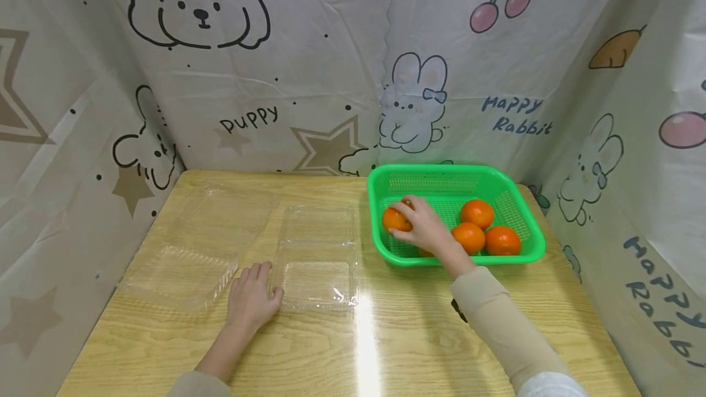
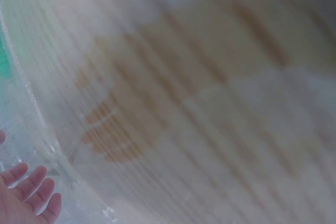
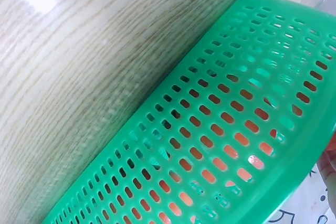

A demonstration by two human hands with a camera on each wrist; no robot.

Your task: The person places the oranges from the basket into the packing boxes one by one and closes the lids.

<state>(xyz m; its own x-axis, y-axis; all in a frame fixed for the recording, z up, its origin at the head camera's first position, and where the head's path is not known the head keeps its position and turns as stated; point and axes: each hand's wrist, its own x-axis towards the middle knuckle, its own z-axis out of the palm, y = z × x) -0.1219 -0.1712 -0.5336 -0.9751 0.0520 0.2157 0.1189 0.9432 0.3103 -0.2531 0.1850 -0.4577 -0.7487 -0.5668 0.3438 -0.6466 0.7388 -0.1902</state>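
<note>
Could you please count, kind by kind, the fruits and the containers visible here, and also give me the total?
Oranges: 5 visible, one of them mostly hidden
Green basket: 1
Clear plastic containers: 2
Total: 8

Five visible oranges (image 1: 469, 238), one green basket (image 1: 507, 260), two clear plastic containers (image 1: 318, 242)

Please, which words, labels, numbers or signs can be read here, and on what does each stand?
"PUPPY": back cloth.
"Happy Rabbit": back cloth, farther right.
"Happy Rabbi": right cloth; ending unclear at frame edge.
Dark mark, right wrist view: cut off, unreadable.
</note>
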